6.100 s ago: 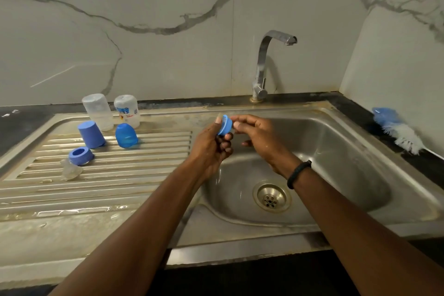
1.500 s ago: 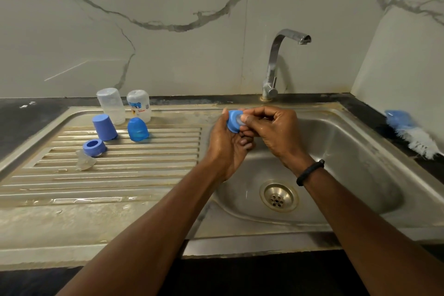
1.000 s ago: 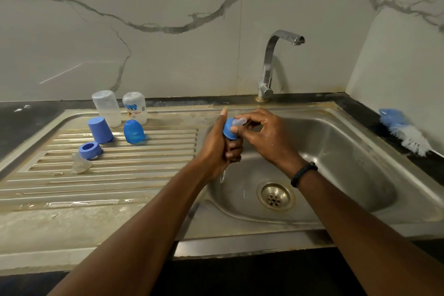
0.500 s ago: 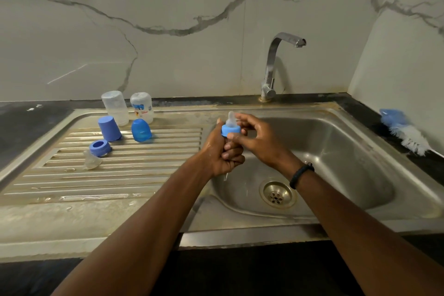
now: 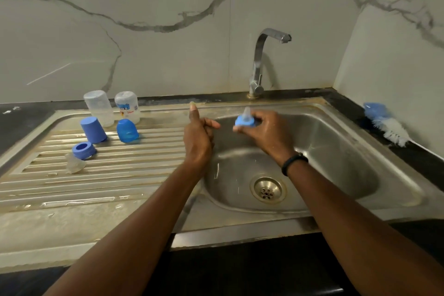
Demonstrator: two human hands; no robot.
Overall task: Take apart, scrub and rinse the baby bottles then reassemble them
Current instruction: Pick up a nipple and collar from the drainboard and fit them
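The sink (image 5: 336, 142) basin lies under both hands. On its draining board stand two upturned bottles (image 5: 99, 108), two caps (image 5: 93, 129), a spare collar (image 5: 83, 150) and a loose teat (image 5: 75, 165). The left hand (image 5: 198, 137) has let go, its grip loosely curled and empty. The right hand (image 5: 266, 133) alone now holds the collar with teat (image 5: 245, 120), seated through; judging by that, one top looks ready for a bottle.

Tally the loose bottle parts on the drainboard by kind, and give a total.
Clear bottles, upside down: 2
Blue caps: 2
Blue ring: 1
Clear teat: 1
Total: 6
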